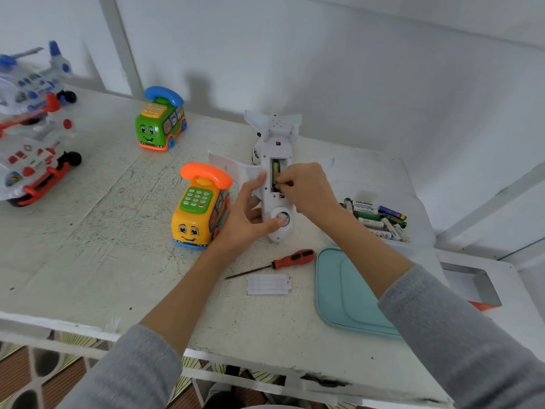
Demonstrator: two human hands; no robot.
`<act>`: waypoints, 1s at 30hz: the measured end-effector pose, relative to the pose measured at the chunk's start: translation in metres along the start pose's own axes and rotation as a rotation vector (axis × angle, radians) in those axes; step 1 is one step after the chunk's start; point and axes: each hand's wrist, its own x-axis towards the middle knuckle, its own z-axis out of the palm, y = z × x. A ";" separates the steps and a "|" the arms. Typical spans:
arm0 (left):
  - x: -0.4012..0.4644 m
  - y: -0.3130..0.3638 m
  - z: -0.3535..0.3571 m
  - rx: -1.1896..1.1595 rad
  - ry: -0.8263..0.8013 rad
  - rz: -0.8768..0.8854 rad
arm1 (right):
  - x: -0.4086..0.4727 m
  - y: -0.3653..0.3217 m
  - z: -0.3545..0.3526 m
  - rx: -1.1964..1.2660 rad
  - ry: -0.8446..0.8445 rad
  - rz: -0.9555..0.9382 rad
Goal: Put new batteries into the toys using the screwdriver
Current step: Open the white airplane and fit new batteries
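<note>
White walls (354, 69) are closing in the scene behind and to the right, meeting in a corner past the table's far right end. A white, scuffed table (88, 246) is filling most of the view, its paint worn and speckled, and patterned flooring (35, 376) is showing beneath its near edge. A teal lid (348, 296) is lying flat near the right front. At the far left, two toy helicopters are sitting one behind the other, the blue one (32, 81) farther and the red one (32, 166) nearer. A green bus phone (160, 125) is standing toward the back, and a yellow bus phone (200, 211) is standing just left of the hands.

The white toy plane (275, 160) is lying belly up at mid table, its battery compartment (276, 172) uncovered. The left hand (250, 214) is gripping the plane's body, thumb pressing near the round wheel part. The right hand (306, 190) is curling its fingers at the compartment, pinching at a battery there. A clear tub of batteries (380, 219) is sitting just right of the right forearm. The red-handled screwdriver (274, 263) is lying loose on the table in front of the plane, and the small white compartment cover (269, 284) is lying just beside its shaft.
</note>
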 end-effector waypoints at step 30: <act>-0.002 -0.003 0.000 0.004 -0.030 0.040 | -0.205 0.109 -0.059 0.012 0.005 0.491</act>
